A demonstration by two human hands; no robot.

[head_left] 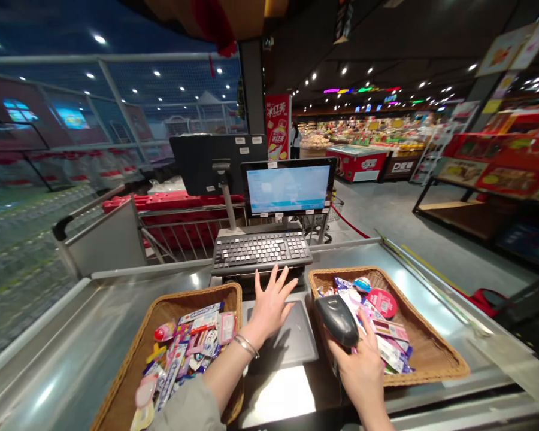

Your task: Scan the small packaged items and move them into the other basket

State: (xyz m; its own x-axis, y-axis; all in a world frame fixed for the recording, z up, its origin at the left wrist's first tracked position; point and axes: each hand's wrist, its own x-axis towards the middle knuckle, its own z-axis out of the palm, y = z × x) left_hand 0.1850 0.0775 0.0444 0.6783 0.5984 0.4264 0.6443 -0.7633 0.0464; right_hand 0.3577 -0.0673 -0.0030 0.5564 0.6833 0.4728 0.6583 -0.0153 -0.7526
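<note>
My right hand [363, 365] is wrapped round a black handheld barcode scanner [336, 317], held over the left side of the right wicker basket [431, 353]. Small packaged sweets [388, 332] lie in that basket, with a round pink-lidded tub [381, 303] among them. With fingers spread, my left hand [273, 302] hovers just in front of the black keyboard [263, 248], holding nothing. My left forearm passes over the edge of the left wicker basket [137, 335], which holds more packaged sweets [193, 341]. The scanner hides part of the right basket's contents.
A lit monitor [290, 188] stands behind the keyboard, and a second dark screen [206, 161] faces away at its left. Both baskets rest on a metal counter [90, 335]. A grey flat pad [291, 335] lies between them. Behind is a metal cart rail [188, 227].
</note>
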